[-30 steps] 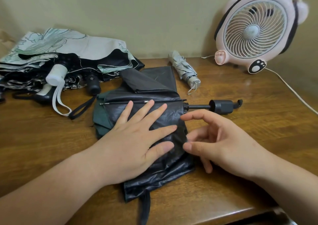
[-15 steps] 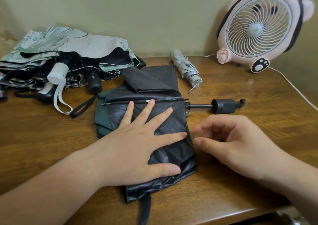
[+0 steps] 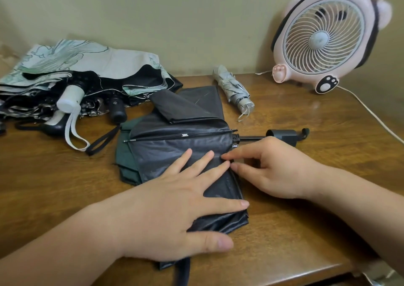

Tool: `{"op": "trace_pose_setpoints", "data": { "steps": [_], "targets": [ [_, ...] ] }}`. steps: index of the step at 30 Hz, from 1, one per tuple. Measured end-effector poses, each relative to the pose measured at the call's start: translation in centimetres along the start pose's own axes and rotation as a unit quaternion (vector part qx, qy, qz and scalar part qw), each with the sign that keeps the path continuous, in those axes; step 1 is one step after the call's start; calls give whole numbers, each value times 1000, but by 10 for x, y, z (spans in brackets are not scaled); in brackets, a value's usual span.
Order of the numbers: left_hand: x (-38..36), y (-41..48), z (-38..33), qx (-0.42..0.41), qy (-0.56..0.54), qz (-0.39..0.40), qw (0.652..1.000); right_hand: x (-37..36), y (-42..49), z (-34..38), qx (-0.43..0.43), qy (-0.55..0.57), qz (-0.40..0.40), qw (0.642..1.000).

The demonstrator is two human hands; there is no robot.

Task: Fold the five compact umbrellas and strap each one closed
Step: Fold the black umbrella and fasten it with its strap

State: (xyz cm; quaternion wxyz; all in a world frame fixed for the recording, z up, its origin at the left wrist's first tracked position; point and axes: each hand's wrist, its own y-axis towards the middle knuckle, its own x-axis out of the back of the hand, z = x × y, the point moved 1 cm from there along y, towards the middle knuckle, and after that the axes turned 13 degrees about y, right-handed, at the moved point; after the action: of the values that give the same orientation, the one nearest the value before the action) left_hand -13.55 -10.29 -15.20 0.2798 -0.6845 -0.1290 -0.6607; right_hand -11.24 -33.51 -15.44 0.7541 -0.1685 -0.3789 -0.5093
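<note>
Left grip (image 3: 175, 209) lies flat and spread on black umbrella (image 3: 175, 141); right grip (image 3: 275, 172) pinches its edge.

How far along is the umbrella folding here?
Done: one grey umbrella lies rolled tight by the fan; its strap is unclear. In hand: the black umbrella, with the left hand pressing it flat and the right hand touching its edge with its fingers. Left: the pile of loose umbrellas at the left, apparently three, unstrapped.

L hand (image 3: 170, 215) flat on umbrella (image 3: 175, 141), R hand (image 3: 277, 170) at edge
</note>
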Motion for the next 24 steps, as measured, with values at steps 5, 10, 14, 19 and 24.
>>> {"op": "trace_pose_setpoints", "data": {
  "steps": [5, 10, 14, 19, 24],
  "targets": [
    [-11, -3, -8, -72, 27, -15, 997, 0, 8, -5, 1, 37, -28, 999],
    [2, -11, -23, -140, -119, -23, 983, -8, 4, -12, 16, -1, -80, 997],
    [-2, -13, -16, -37, -113, -304, 945, -8, 3, -12, 31, -21, -83, 996],
    [-26, 5, 1, -26, -1, -301, 953, -7, 3, -11, 57, -29, -76, 995],
    [-10, -2, 2, 38, 82, -210, 974, -9, -1, -10, 78, -39, -85, 993]
  ]
}}
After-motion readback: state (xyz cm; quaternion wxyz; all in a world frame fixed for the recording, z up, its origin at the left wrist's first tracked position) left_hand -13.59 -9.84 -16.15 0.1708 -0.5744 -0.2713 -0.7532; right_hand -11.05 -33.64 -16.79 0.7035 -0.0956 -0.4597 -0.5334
